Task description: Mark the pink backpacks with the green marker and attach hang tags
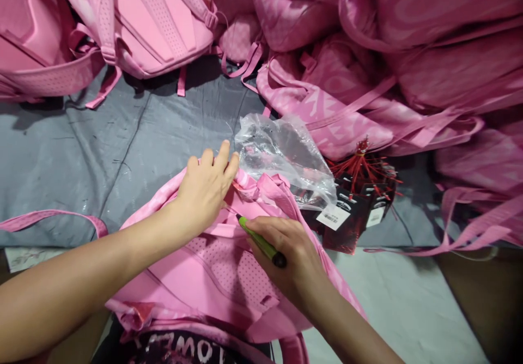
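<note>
A pink backpack (175, 268) lies in front of me, its padded, dotted back panel facing up. My left hand (208, 184) rests on its top edge with the fingers stretched out and nothing seen in them. In my right hand (286, 244) is a green pen-like tool (261, 240) with a black end. Its dark tip points at the bag's upper part, near my left hand's wrist side. I cannot make out the tip clearly or whether it touches the fabric. A crumpled clear plastic bag (281, 151) lies just beyond the backpack.
Black hang tags (345, 217) with red strings (359, 159) and white barcode labels lie right of the plastic bag. Several pink backpacks (163, 20) are heaped along the back and right. The table has a grey cover (73, 157), and a loose pink strap (61, 217) crosses it at left.
</note>
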`<state>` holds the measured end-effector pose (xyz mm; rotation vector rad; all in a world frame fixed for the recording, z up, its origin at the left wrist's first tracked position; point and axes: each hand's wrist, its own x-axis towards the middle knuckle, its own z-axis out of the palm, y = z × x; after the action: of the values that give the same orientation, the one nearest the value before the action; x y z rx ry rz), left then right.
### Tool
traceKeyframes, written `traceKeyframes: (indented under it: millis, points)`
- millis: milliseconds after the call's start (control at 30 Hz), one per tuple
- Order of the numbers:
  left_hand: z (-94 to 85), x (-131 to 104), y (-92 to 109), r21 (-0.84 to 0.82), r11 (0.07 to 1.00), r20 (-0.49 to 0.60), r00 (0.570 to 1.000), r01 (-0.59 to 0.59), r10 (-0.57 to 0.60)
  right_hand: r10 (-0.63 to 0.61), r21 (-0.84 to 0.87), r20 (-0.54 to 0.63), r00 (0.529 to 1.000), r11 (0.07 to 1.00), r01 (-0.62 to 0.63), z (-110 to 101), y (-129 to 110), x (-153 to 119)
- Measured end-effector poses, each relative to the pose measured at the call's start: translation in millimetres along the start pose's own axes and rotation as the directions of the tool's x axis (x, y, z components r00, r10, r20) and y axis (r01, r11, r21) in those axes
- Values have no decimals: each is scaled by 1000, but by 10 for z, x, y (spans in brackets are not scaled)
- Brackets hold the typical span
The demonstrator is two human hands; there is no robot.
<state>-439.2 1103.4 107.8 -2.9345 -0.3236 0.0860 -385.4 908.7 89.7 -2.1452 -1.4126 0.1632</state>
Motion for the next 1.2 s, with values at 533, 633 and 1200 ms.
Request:
traceKeyframes:
  millis: [533,633,1200]
  points:
    - [13,-7,-10,-32,999,-23,1000,9,-10,47,204,-44,998,978,-38,112,-22,129]
    - [19,-18,-23,-41,999,-42,999,-1,-1,105,216,-59,993,972,-90,138,-69,129]
    - [22,-28,-50,-70,998,-42,999,2,-5,280,215,-216,935,948,-234,261,-233,98]
